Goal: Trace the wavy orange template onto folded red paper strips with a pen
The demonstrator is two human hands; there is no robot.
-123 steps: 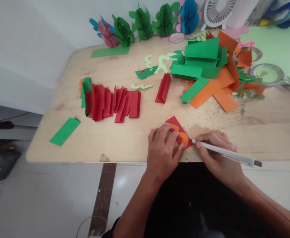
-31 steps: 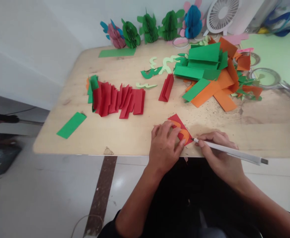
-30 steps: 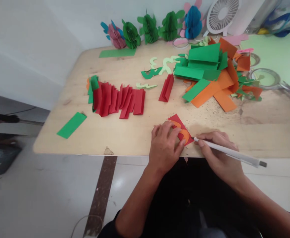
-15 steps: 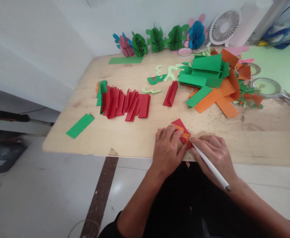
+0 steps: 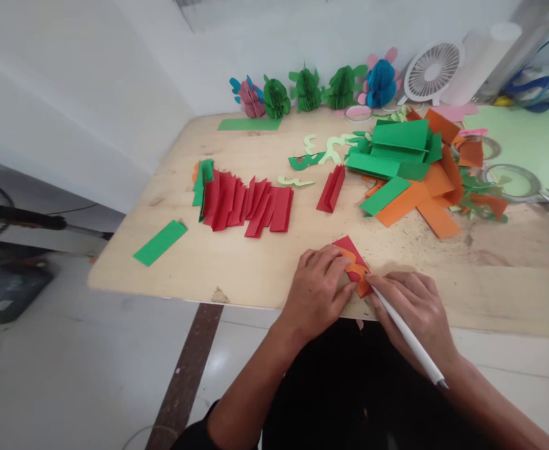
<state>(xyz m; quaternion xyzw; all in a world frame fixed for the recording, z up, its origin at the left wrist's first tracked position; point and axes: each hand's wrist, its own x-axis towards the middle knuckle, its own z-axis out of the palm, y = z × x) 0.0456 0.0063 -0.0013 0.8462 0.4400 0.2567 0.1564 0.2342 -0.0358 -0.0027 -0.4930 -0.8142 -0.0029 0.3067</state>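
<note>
At the table's near edge, a curvy orange paper cutout [image 5: 357, 270] lies on top of a folded red paper piece [image 5: 348, 244]. My left hand [image 5: 314, 289] holds both down, fingers bent over their left side and thumb at the near side; part of the cutout is hidden beneath the fingers. In my right hand [image 5: 413, 306] is a white pen [image 5: 410, 337], gripped near its tip. The tip meets the right edge of the orange cutout, though my fingers partly cover it.
Accordion-folded red paper [image 5: 241, 200], a loose red folded strip [image 5: 331, 189] and a green strip [image 5: 161, 242] lie leftward and ahead. Green and orange papers [image 5: 410, 169] pile up at right. Paper honeycomb figures [image 5: 307, 90] and a white fan [image 5: 433, 72] stand along the wall.
The whole view has shifted slightly, so everything sits a little lower and further right. Both hands keep their hold; the pen tip remains at the cutout's edge.
</note>
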